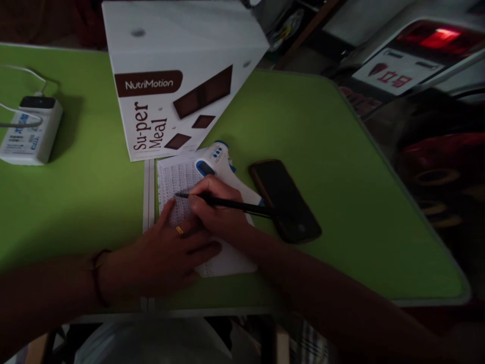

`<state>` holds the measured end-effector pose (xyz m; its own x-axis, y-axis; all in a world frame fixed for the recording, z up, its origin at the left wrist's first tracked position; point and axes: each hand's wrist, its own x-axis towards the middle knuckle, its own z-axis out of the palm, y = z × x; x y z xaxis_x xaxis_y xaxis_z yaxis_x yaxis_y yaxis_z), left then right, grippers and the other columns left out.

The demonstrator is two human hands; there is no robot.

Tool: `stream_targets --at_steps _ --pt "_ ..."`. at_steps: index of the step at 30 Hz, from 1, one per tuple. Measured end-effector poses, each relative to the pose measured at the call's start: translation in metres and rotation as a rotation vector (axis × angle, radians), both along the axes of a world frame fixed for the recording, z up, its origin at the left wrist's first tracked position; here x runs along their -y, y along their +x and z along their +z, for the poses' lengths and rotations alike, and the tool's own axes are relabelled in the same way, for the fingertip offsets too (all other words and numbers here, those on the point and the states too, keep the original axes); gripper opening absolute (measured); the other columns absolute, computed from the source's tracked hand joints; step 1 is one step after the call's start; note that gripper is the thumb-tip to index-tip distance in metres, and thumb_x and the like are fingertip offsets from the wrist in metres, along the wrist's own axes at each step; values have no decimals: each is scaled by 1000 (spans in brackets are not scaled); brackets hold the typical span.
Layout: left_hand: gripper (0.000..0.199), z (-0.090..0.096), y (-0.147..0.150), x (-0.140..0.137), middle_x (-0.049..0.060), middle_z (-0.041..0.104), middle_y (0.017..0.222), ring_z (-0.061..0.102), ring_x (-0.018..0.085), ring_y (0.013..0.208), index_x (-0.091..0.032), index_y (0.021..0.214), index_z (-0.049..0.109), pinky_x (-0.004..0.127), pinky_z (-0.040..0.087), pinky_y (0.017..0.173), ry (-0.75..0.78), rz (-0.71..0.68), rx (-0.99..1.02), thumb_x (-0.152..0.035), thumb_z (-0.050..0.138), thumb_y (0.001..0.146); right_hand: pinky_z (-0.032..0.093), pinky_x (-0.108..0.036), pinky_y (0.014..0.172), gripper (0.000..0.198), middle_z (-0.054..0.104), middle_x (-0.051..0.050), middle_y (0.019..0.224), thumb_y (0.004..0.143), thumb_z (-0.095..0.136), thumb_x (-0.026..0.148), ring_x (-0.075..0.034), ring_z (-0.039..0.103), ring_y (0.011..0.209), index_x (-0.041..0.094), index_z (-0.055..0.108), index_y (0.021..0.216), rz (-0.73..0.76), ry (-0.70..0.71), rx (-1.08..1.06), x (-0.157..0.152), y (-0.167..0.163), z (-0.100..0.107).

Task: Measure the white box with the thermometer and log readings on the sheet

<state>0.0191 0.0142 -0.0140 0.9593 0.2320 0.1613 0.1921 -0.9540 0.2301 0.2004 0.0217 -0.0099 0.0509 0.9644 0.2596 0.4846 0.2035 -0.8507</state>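
Observation:
Between the fingers of my right hand [220, 205] is a slim black pen [242, 205], its tip at the handwriting on a white sheet of paper [231, 258]. Rows of small dark writing cover the upper part of the sheet. My left hand [178, 247] lies flat on the paper's lower left, fingers spread, a gold ring on one of them. Just beyond my right hand, a white and blue handheld thermometer [217, 164] rests over the paper's top right, partly hidden by the hand. To the right lies a dark phone [290, 199], with the pen's back end passing over its edge.
A white NutriMotion box [151, 55] stands behind the paper on the green table [364, 212]. A white power bank or adapter [34, 131] with cables sits at the left. Beyond the table's right edge is a white vehicle part with a red light [439, 38].

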Motion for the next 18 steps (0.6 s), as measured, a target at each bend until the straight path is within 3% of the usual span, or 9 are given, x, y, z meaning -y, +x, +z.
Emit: stream_targets --at_steps 18 --pt "51 1 -1 0 2 57 146 25 36 151 -23 144 52 77 12 122 -47 -7 6 -39 64 97 43 -28 54 9 53 5 60 78 57 21 -12 46 54 24 52 71 -38 10 -28 -2 0 2"
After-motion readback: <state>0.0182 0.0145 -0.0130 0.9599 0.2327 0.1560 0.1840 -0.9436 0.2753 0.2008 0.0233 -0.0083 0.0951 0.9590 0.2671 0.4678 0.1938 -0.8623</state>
